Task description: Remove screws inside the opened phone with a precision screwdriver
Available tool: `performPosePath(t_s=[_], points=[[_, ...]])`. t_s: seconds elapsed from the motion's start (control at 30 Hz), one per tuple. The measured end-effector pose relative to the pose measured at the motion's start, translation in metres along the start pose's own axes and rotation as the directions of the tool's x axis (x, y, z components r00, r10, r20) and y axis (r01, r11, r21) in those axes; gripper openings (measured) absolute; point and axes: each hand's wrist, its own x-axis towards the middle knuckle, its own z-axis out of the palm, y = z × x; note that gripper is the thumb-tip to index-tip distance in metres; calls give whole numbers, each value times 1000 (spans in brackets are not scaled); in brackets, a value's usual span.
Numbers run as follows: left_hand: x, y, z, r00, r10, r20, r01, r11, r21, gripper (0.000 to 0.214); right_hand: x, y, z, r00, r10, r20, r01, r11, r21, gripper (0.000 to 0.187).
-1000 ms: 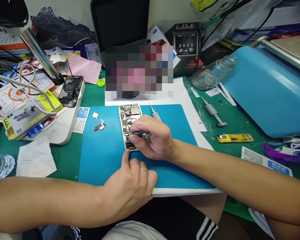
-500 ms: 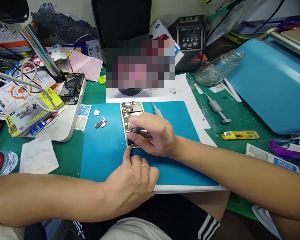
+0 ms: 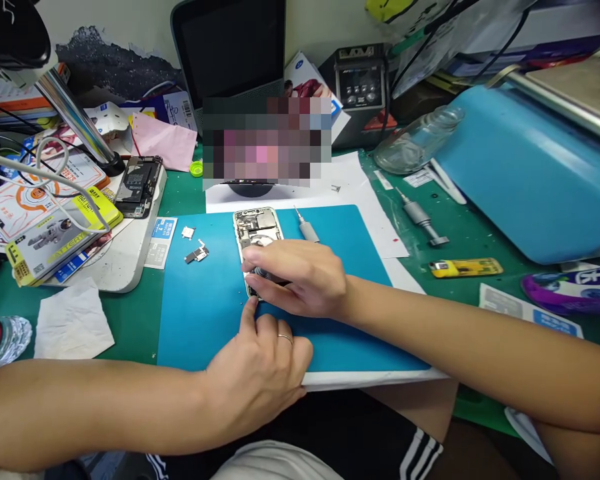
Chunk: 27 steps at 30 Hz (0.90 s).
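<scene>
One opened white-framed rectangular phone with exposed circuit boards [image 3: 256, 223] lies flat toward 11 o'clock on a blue rectangular mat [image 3: 200, 320]. Right hand [image 3: 303, 277], at 4 o'clock from the phone: thumb and index finger nearly closed, pinching a dark slim cylindrical tool [image 3: 261, 272] above the boards; tip hidden. Left hand [image 3: 265, 357], at 6 o'clock: index finger extended, its tip at the phone's lower edge; remaining fingers curled, contents of the curl not visible. At 9 to 10 o'clock, apart from the phone: small silver square metal piece [image 3: 189, 232] and black-and-silver irregular bracket [image 3: 197, 253]. At 2 o'clock: grey metal screwdriver [image 3: 307, 227]. At 3 o'clock, beyond the mat: yellow translucent lighter [image 3: 466, 267].
</scene>
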Motion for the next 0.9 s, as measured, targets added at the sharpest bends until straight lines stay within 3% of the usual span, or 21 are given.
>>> performPosePath(t_s=[0.3, 0.53, 0.7, 0.9], points=[[0, 0, -1, 1000, -13, -12, 14, 1000, 26, 47, 2, -3, -1, 999, 30, -18, -30, 1000, -9, 60], [0, 1, -1, 1000, -17, -3, 17, 999, 38, 48, 0, 0, -2, 1000, -4, -10, 4, 1000, 17, 45], [-1, 1, -2, 1000, -10, -2, 10, 999, 44, 47, 3, -1, -3, 999, 24, -29, -24, 1000, 5, 54], [0, 0, -2, 999, -4, 37, 2, 999, 44, 45, 1, 2, -4, 1000, -10, -15, 10, 1000, 26, 44]])
